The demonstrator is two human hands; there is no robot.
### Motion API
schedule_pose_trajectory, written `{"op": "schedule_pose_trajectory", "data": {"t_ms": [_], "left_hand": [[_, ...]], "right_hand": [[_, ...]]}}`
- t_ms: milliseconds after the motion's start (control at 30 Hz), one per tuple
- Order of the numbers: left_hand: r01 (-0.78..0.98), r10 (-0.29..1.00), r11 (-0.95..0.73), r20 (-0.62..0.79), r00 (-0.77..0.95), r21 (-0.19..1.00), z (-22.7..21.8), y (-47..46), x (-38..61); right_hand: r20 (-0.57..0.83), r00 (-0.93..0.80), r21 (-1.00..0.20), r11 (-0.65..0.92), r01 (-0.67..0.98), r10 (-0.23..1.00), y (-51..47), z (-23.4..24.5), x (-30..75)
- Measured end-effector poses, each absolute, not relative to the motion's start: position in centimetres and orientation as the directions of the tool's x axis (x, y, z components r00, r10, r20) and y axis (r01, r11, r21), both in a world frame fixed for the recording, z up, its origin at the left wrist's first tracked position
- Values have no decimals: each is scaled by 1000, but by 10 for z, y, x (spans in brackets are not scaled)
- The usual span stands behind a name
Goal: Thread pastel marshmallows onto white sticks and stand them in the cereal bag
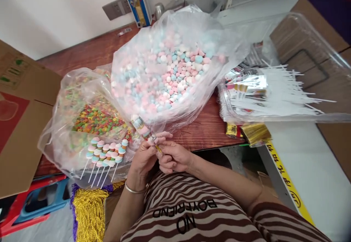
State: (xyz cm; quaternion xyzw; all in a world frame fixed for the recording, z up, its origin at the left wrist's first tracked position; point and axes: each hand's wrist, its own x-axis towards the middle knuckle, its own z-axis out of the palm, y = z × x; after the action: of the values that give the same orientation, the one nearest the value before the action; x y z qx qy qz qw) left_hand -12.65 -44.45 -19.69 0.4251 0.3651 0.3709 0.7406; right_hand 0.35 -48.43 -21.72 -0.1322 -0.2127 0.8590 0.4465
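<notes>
Both hands meet at the table's front edge around a candy stick in a clear printed wrapper (141, 125), its pastel candies pointing up and left. My left hand (143, 158) is closed on the gathered lower end of the wrapper. Against that same neck, my right hand (174, 156) pinches a small gold twist tie (158, 148); the fingers hide most of it. Several unwrapped candy sticks (106, 153) lie in a row to the left, pink, white and blue pieces on white sticks. Behind the hands spreads a big clear bag of pastel candies (181, 73).
A clear bag of small colourful ring candies (95, 119) lies left. On the right, a clear plastic bin (282, 117) holds white sticks (285, 92) and printed wrappers (246, 84). Gold twist ties (256, 134) lie at its front. Cardboard boxes (27, 125) flank the wooden table (197, 136).
</notes>
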Motion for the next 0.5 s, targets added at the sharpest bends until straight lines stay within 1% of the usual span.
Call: {"op": "schedule_pose_trajectory", "data": {"t_ms": [33, 67, 100, 133, 167, 200, 233, 267, 300, 333, 367, 400, 433, 467, 500], "left_hand": [[-254, 861, 354, -207, 464, 900, -196, -444, -126], [-267, 872, 336, -191, 450, 903, -195, -444, -125], [-278, 890, 311, -175, 422, 909, -194, -443, -124], [-285, 909, 279, -157, 385, 917, -192, -442, -123], [-289, 929, 242, -136, 343, 926, -191, -440, -122], [-286, 946, 203, -113, 303, 936, -190, -438, -123], [-278, 960, 162, -86, 267, 947, -189, -436, -124], [-266, 969, 123, -58, 240, 956, -188, -435, -126], [-242, 973, 94, -37, 229, 966, -188, -434, -129], [-206, 973, 73, -24, 232, 976, -188, -433, -131], [-153, 969, 54, -15, 246, 987, -188, -434, -133], [-81, 964, 32, -9, 267, 996, -187, -435, -135], [6, 957, -2, 0, 291, 1000, -186, -437, -135], [107, 948, -50, 14, 317, 993, -184, -439, -134], [213, 939, -112, 34, 343, 971, -181, -440, -133]], "right_hand": [[-30, -604, -482, -541, -689, 797, -484, -218, 4], [-43, -616, -528, -541, -654, 787, -484, -219, 6], [-76, -598, -622, -507, -597, 798, -485, -219, 11], [-119, -540, -751, -432, -499, 833, -485, -220, 18], [-155, -440, -881, -325, -344, 885, -487, -220, 28], [-158, -295, -972, -202, -122, 942, -489, -221, 41], [-115, -112, -985, -98, 144, 987, -491, -223, 54], [-49, 48, -914, -64, 400, 998, -493, -225, 68], [11, 172, -785, -98, 612, 985, -494, -229, 82], [58, 255, -624, -164, 764, 965, -495, -233, 94], [90, 287, -461, -216, 861, 954, -494, -238, 104], [110, 295, -318, -248, 915, 949, -492, -243, 112], [119, 286, -216, -256, 942, 951, -490, -249, 117], [123, 267, -155, -248, 956, 956, -487, -253, 121], [128, 250, -123, -234, 964, 960, -485, -257, 122]]}}
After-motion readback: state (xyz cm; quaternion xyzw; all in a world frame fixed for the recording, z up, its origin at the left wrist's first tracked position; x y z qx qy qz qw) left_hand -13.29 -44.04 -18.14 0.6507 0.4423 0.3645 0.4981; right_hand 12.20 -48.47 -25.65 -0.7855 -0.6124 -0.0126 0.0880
